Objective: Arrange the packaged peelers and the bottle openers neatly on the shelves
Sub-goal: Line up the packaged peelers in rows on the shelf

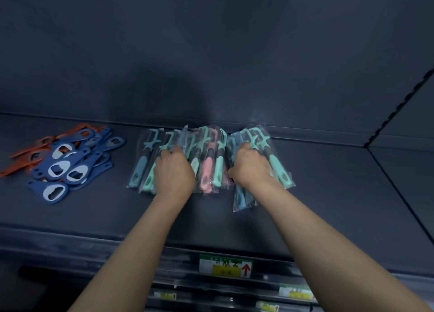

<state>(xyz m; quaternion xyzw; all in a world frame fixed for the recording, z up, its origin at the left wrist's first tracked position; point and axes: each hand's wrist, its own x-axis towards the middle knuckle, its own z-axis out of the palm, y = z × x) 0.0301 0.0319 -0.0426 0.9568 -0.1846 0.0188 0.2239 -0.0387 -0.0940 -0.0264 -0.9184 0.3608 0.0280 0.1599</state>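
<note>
Packaged peelers [212, 161] fanned along the shelf [328, 194] far edge, under both hands: left hand [175, 171] and right hand [250, 165] curled, gripping packs. Bottle openers [63, 161] heaped far left, well apart.

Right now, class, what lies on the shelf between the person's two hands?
In the head view, packaged peelers, pink and mint, lie between the left hand and the right hand.

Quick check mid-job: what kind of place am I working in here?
Most likely a retail shop aisle. The dark metal shelf carries price labels on its front rails, and it holds many copies of the same goods: packaged peelers in a row and a pile of bottle openers.
</note>
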